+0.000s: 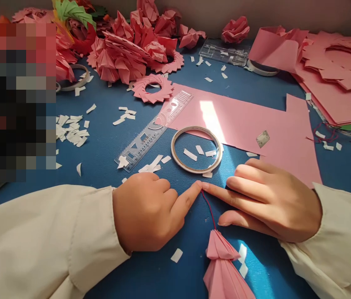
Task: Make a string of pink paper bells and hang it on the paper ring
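Note:
A red thread (209, 207) runs up from the top of a folded pink paper ornament (225, 265), shaped like a tiered lantern, at the bottom of the view. Its upper end meets two index fingertips. My left hand (150, 211) has its index finger stretched to that end and the other fingers curled in; its thumb is hidden. From the other side my right hand (265, 199) reaches in, fingers spread, its index fingertip against the left one at the thread. Just beyond the fingertips lies a roll of double-sided tape (175, 154).
A clear ruler (155, 132) partly overlaps a cut pink sheet (240, 118). Folded pink paper flowers (116, 58) crowd the back left, and pink paper rings (343, 62) lie at the right. White paper scraps (72, 131) litter the blue table (107, 164).

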The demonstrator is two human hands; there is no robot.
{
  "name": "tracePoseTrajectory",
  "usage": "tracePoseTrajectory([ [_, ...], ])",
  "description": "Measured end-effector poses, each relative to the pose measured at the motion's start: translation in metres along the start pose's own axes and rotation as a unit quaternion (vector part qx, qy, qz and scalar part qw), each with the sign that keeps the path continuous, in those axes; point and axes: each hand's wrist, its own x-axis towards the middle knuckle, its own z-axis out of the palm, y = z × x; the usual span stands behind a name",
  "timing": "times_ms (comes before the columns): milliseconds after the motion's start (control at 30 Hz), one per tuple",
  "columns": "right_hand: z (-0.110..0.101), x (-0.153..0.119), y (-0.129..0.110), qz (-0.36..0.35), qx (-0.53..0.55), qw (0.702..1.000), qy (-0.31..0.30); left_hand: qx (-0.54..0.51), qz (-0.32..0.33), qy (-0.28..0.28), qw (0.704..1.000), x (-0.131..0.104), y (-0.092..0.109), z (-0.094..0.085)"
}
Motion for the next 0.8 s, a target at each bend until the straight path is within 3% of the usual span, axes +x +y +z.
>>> tracePoseTrajectory([
  [133,-0.001,-0.002,-0.003,-0.013,-0.019,0.999,0.028,-0.027,-0.029,0.020,0.999,0.000,0.000,0.002],
  [267,-0.003,-0.002,-0.006,-0.006,-0.040,0.995,0.095,-0.164,-0.113,0.091,0.976,0.000,0.008,-0.005],
  [367,-0.002,-0.001,-0.010,0.011,-0.085,0.985,0.150,-0.306,-0.235,0.139,0.912,0.001,0.018,-0.013],
  [467,-0.001,-0.001,-0.013,0.017,-0.125,0.977,0.171,-0.412,-0.340,0.151,0.832,0.005,0.026,-0.023],
  [633,-0.001,-0.002,-0.015,0.008,-0.155,0.972,0.179,-0.558,-0.406,0.088,0.718,0.010,0.037,-0.034],
  [800,-0.001,-0.002,-0.018,0.008,-0.181,0.962,0.204,-0.634,-0.453,0.043,0.625,0.010,0.037,-0.033],
])
